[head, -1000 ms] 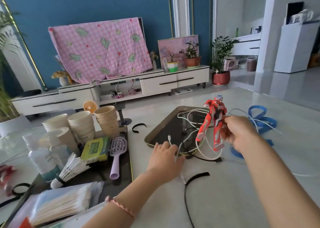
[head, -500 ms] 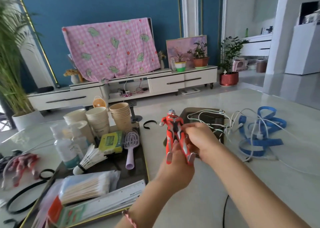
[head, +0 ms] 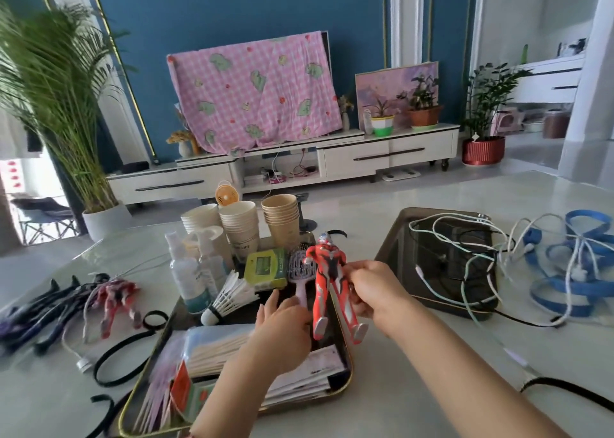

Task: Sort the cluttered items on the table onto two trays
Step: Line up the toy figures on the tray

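A red toy figure (head: 327, 278) hangs upright over the right side of the left tray (head: 345, 376). My right hand (head: 372, 288) grips it at the waist. My left hand (head: 282, 318) lies over the tray, fingers stretched toward the handle of a purple hairbrush (head: 297, 271) and the figure's leg. The tray holds paper cups (head: 241, 226), spray bottles (head: 184, 278), a shuttlecock (head: 229, 296), a green box (head: 265, 266) and bagged sticks (head: 212, 348). The right tray (head: 388, 248) carries white cables (head: 465, 268).
Another red figure (head: 114, 299), dark tangled tools (head: 40, 308) and black bands (head: 123, 354) lie on the table at the left. Blue straps (head: 578, 271) and more white cable sit at the right. A black band (head: 571, 394) lies at the near right.
My right hand carried the red figure leftward from the cable tray to above the left tray. My left hand left the cables and moved over the left tray.
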The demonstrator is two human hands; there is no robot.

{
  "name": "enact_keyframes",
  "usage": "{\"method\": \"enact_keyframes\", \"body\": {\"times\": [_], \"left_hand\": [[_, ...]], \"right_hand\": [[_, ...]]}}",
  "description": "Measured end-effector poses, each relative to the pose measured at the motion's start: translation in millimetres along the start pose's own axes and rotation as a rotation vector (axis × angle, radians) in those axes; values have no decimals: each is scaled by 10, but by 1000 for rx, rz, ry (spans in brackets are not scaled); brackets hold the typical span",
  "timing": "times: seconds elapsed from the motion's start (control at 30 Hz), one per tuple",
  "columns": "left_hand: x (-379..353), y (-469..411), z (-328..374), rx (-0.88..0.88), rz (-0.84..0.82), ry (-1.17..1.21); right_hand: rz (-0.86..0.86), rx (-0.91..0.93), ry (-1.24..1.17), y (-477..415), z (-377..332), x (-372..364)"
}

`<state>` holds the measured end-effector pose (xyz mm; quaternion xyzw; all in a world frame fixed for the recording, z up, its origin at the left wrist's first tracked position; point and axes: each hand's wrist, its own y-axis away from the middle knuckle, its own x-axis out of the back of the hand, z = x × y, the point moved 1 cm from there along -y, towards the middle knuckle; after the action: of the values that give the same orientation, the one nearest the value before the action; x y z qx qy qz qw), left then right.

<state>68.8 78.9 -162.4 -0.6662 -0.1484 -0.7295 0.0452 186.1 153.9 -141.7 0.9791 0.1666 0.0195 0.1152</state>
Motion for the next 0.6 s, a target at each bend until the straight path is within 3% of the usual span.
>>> {"method": "enact_keyframes", "body": {"times": [0.13, 0.2, 0.27, 0.33, 0.4, 0.5, 0.6], "left_hand": [[3, 3, 17, -20, 3, 125], [6, -26, -104, -89, 73, 395], [103, 42, -276, -45, 223, 753], [209, 165, -463, 101, 474, 935], [267, 298, -572, 190, 619, 1038], [263, 379, -587, 270, 641, 1167], [248, 390, -639, 366, 658, 1130]], "right_hand": [[-2, 19, -8, 1, -24, -65], [-53, 14, -102, 30, -29, -124], [-94, 60, -83, 18, -27, -192], [-139, 175, 98, -1, -19, -273], [-201, 296, 317, 2, -44, -384], [-286, 400, 577, 26, -82, -554], [-361, 472, 709, 2, -93, -742]]}}
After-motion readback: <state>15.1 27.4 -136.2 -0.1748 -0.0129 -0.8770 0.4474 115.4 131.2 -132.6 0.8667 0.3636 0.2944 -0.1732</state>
